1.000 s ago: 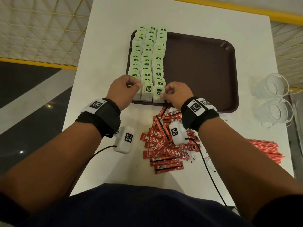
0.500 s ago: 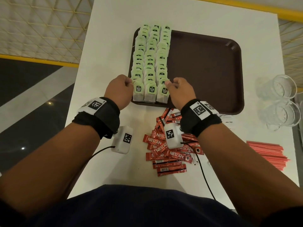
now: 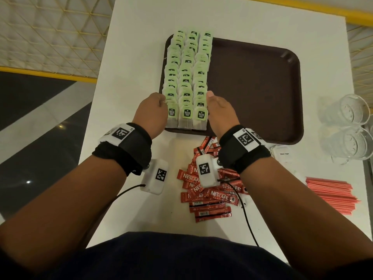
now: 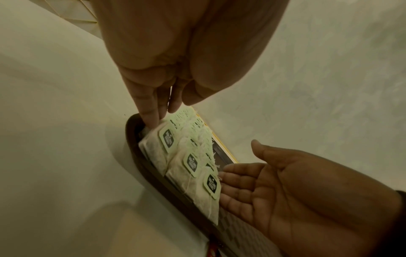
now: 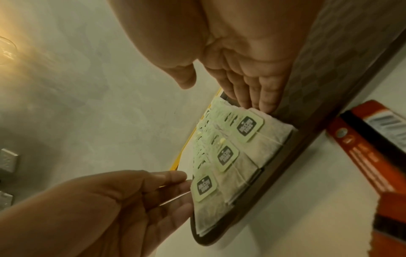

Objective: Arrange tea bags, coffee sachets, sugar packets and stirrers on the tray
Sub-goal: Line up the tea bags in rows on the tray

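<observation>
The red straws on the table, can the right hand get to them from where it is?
Probably yes. The straws lie uncovered beside the right arm, and the right hand holds nothing.

Matt dark-brown plastic tray (image 3: 256, 93), fibrous paper tea bags (image 3: 186, 81) with pale-green card tags, glossy red foil coffee sachets (image 3: 210, 197), clear glass tumblers (image 3: 349, 128), smooth white desk (image 3: 137, 57)

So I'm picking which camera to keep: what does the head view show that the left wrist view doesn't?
Head only: the coffee sachets, stirrers, glasses, a sugar packet and the tray's bare right half.
Left wrist only: the palm side of both hands, left fingers and right fingers straight against the outer tea bag rows.
Both: the tea bags in three rows, flanked by the left hand and right hand.
</observation>
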Tool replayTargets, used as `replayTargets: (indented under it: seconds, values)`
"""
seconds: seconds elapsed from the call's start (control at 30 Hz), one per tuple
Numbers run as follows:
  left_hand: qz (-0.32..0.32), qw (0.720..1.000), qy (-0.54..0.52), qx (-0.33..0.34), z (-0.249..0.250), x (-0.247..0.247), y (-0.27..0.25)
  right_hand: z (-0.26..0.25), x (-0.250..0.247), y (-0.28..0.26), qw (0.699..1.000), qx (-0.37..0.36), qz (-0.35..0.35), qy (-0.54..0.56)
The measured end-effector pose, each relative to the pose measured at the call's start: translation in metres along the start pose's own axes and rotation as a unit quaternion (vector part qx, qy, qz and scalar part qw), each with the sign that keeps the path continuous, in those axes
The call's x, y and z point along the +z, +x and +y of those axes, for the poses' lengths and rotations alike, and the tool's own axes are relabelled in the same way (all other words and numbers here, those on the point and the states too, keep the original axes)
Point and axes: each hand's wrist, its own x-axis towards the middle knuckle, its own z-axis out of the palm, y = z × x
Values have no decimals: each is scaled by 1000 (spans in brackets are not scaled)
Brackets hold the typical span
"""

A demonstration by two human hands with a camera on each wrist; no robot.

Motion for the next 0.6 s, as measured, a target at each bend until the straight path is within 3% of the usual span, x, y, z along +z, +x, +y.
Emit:
replayTargets:
  seconds: [0.17,0.33,0.6]
  values:
    - [37,999,-37,8,4,-3,5,-11,-2,6,996,46,8,75]
    - [14,995,-97,-16,4,0,8,8,8,25,992,45,-34,110]
    - [11,981,-195,-16,12,-9,27,-25,-5,37,978,74,-8,195]
